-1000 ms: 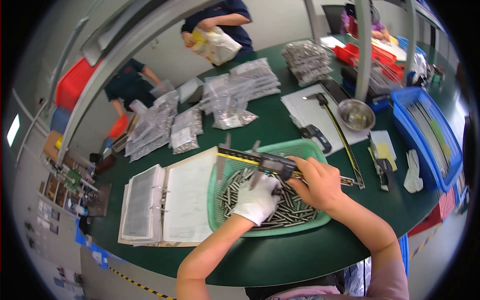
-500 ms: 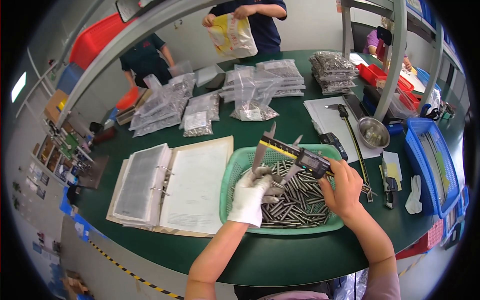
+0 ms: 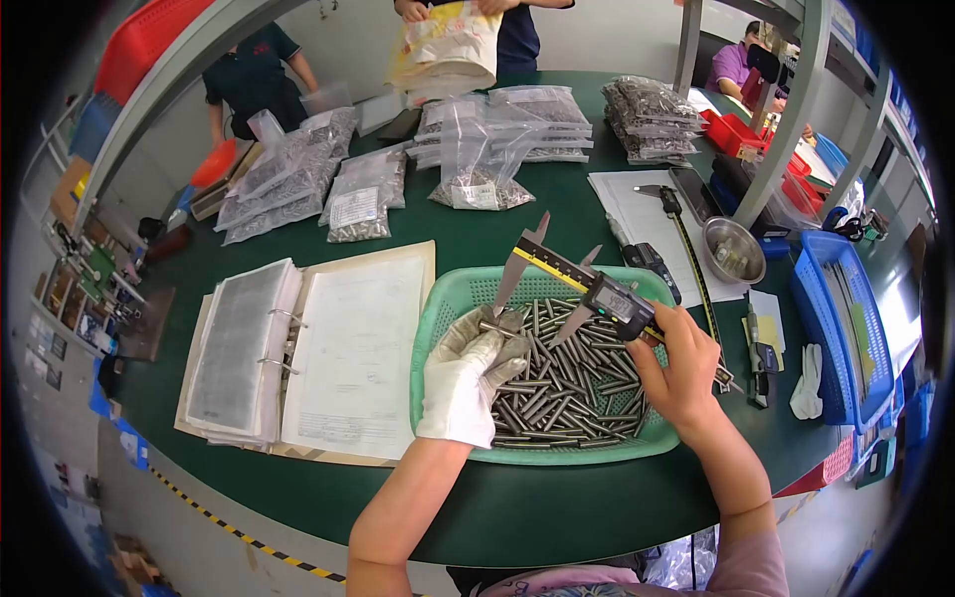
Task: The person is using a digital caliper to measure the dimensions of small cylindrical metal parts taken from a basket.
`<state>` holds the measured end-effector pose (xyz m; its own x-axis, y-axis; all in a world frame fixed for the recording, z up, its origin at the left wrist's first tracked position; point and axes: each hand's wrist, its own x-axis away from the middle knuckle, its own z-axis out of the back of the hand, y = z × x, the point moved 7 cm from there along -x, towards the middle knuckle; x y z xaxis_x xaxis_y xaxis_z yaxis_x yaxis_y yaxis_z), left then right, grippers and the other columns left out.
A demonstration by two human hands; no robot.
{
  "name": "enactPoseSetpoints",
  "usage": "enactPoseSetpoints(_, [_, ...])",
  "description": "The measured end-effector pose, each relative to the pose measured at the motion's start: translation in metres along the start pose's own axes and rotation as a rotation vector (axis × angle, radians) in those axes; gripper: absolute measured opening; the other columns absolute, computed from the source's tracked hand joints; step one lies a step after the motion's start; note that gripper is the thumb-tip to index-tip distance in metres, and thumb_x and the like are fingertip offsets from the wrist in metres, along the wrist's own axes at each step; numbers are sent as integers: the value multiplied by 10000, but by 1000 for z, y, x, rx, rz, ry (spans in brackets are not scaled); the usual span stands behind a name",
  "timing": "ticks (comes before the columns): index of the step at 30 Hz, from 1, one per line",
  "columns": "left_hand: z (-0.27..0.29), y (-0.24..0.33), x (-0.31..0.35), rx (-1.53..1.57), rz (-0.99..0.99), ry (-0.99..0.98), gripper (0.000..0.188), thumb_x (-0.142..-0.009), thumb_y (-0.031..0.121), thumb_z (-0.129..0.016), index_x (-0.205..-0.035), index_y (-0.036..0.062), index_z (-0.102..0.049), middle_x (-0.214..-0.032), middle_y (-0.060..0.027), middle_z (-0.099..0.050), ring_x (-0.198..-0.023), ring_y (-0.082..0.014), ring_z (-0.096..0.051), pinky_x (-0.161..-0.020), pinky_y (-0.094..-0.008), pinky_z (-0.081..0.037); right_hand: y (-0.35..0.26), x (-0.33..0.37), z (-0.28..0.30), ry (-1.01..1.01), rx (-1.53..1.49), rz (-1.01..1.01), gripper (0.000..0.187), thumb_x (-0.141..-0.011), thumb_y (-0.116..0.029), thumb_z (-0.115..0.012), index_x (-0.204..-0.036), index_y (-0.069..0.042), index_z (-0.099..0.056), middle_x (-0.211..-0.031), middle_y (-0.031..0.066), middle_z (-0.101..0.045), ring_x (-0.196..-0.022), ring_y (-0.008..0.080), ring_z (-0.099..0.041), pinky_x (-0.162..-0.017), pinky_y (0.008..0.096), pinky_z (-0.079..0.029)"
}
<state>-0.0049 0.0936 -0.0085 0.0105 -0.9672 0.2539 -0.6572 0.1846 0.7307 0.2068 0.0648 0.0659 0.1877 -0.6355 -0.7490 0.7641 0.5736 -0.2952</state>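
Observation:
My left hand (image 3: 460, 383), in a white glove with greyed fingers, is curled palm up over the left side of a green plastic basket (image 3: 557, 457). Between its thumb and fingers lies a slim metal pin (image 3: 495, 329). My bare right hand (image 3: 684, 370) grips a digital caliper (image 3: 615, 302) by its display end. The caliper slants over the basket with its jaws apart, and the left fingers with the pin are just below and between them. Many loose metal pins (image 3: 572, 393) fill the basket.
Left of the basket lies an open ring binder (image 3: 353, 348). Bags of metal parts (image 3: 482, 189) are stacked behind. To the right are another caliper (image 3: 686, 229), a steel bowl (image 3: 734, 251), a micrometer (image 3: 762, 358), a white glove (image 3: 808, 383) and a blue basket (image 3: 846, 328). People stand or sit beyond.
My left hand has rolled palm up and dropped slightly from the caliper jaws, so the pin in its fingers shows clearly. The whole view has shifted a little. My right hand still holds the caliper.

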Motion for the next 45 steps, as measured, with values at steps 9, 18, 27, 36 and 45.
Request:
enactPoseSetpoints(9, [0, -5, -3, 96, -4, -98, 133, -864, 7, -554, -982, 55, -592, -970, -108, -640, -810, -186, -638, -623, -252, -538, 2, 1, -2, -57, -45, -36, 325, -712, -103, -706, -996, -11, -577, -685, 60, -550, -537, 182, -577, -466, 279, -433])
enactPoseSetpoints(18, [-5, -5, 2, 138, 31, -195, 134, -862, 14, -558, -983, 58, -595, -967, -111, -645, -837, -215, -650, -650, -280, -557, 0, 2, -7, -103, -61, -30, 328, -710, -121, -712, -987, -11, -575, -711, 70, -562, -527, 197, -575, -459, 297, -437])
enactPoseSetpoints(27, [-6, -5, 2, 119, 16, -204, 182, -851, 12, -568, -1029, 44, -595, -973, -105, -647, -835, -207, -648, -657, -280, -552, 1, 3, -8, -120, -34, -27, 317, -712, -163, -719, -952, -17, -572, -710, 65, -562, -511, 204, -564, -451, 302, -430])
enactPoseSetpoints(36, [-7, -5, 3, 122, 16, -219, 190, -850, 14, -564, -1037, 30, -590, -977, -114, -643, -821, -203, -647, -660, -277, -545, 1, 3, -8, -128, -28, -34, 324, -706, -179, -727, -944, -22, -573, -695, 63, -553, -503, 210, -554, -445, 309, -423])
enactPoseSetpoints(45, [-8, -5, 4, 146, 17, -225, 214, -850, -1, -563, -1062, 25, -579, -957, -113, -642, -808, -192, -644, -654, -273, -549, 1, 3, -7, -121, -28, -26, 324, -699, -176, -733, -937, -19, -579, -699, 67, -561, -497, 214, -550, -444, 312, -424])
